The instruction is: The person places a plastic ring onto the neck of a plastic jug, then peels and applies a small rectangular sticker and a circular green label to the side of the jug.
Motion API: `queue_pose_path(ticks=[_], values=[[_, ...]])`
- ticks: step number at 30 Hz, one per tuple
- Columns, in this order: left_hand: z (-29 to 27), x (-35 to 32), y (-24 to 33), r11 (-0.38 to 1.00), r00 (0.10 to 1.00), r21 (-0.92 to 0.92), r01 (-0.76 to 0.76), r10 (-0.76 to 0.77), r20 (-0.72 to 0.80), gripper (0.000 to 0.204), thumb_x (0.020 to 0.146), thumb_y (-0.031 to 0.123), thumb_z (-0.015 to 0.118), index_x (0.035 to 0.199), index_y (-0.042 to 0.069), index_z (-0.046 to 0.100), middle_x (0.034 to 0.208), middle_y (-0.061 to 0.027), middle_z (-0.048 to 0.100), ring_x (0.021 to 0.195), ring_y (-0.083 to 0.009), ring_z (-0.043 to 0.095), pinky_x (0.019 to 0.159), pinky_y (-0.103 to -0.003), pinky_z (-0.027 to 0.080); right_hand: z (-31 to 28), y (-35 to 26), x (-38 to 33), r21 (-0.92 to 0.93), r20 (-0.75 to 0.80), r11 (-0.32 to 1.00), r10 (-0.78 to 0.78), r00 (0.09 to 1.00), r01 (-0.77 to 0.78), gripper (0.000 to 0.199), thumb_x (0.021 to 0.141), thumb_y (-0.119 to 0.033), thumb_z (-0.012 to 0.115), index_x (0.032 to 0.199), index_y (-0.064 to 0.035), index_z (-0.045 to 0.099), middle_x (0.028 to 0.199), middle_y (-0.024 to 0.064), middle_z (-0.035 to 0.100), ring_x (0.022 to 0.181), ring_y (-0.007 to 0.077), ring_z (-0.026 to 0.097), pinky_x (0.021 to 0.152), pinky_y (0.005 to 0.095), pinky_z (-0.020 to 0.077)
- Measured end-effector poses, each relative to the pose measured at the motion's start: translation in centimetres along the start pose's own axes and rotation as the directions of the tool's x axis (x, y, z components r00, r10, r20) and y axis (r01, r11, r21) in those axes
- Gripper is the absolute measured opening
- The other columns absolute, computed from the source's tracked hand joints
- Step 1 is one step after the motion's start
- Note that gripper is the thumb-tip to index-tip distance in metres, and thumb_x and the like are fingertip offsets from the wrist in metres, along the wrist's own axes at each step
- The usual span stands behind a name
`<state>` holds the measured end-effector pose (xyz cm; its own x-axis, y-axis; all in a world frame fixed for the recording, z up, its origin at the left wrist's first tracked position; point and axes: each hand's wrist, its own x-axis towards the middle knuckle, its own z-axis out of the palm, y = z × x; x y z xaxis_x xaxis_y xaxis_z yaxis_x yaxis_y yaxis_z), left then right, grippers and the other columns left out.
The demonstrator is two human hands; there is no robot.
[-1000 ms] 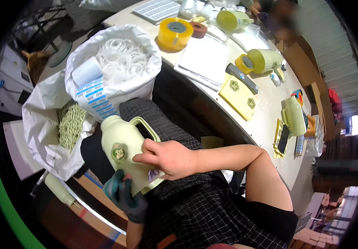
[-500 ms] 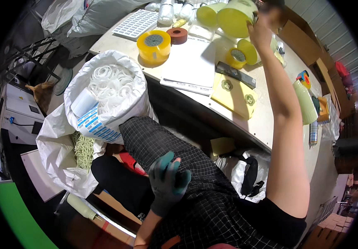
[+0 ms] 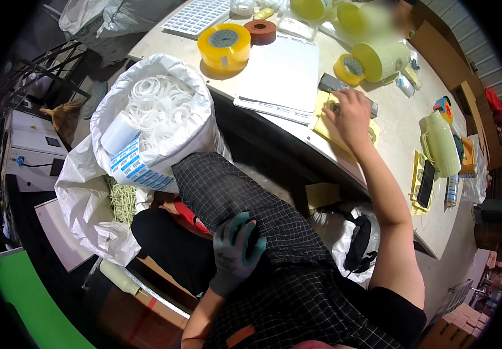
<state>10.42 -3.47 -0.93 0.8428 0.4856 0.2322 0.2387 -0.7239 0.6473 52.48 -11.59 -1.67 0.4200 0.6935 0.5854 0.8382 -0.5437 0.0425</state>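
Note:
My right hand (image 3: 353,116), bare, rests over a dark grey bar (image 3: 331,84) and a yellow printed sheet (image 3: 333,131) near the table's front edge. Its thumb and fingers are apart, and it covers the middle of the bar. My left hand (image 3: 238,253) wears a grey glove with teal fingertips and lies on my lap. The left fingers are loosely bent and apart, with nothing visible in them; one bare fingertip shows. White papers (image 3: 280,75) lie left of my right hand, and a roll of yellowish tape (image 3: 350,70) stands just beyond it.
A white sack (image 3: 198,116) of clear rings stands left of the table (image 3: 373,174). On the table are a large tape roll (image 3: 223,49), a brown tape roll (image 3: 261,32), pale yellow pitchers (image 3: 442,145) and a phone (image 3: 426,184). A second sack (image 3: 79,203) holds green pieces.
My right hand has come back from the yellow containers at the far side to the grey bar and yellow sheet. The view has shifted slightly. My left hand stays on my lap.

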Motion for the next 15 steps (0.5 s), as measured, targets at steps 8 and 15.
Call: queue_pose_path(ticks=[8, 15], values=[[1.8, 2.0, 1.2, 0.999, 0.999, 0.014, -0.046, 0.046, 0.008, 0.044, 0.088, 0.028, 0.076, 0.124, 0.005, 0.068, 0.131, -0.0147, 0.064, 0.117, -0.0355, 0.064, 0.099, -0.049, 0.050, 6.6, -7.8, 5.2, 0.333, 0.190, 0.942, -0.040, 0.981, -0.027, 0.054, 0.080, -0.042, 0.087, 0.118, -0.0056, 0.075, 0.133, 0.0124, 0.070, 0.124, 0.0332, 0.063, 0.107, 0.0432, 0.0497], [2.5, -0.3, -0.9, 1.000, 0.998, -0.014, 0.025, -0.024, 0.057, 0.043, 0.089, 0.030, 0.077, 0.123, 0.005, 0.069, 0.128, -0.0130, 0.065, 0.114, -0.0341, 0.065, 0.097, -0.049, 0.051, 6.6, -7.5, 6.2, 0.401, 0.342, 0.901, 0.021, 0.940, -0.166, 0.033, 0.097, -0.036, 0.069, 0.109, -0.0066, 0.077, 0.111, 0.0191, 0.075, 0.107, 0.0389, 0.069, 0.093, 0.0476, 0.0548]])
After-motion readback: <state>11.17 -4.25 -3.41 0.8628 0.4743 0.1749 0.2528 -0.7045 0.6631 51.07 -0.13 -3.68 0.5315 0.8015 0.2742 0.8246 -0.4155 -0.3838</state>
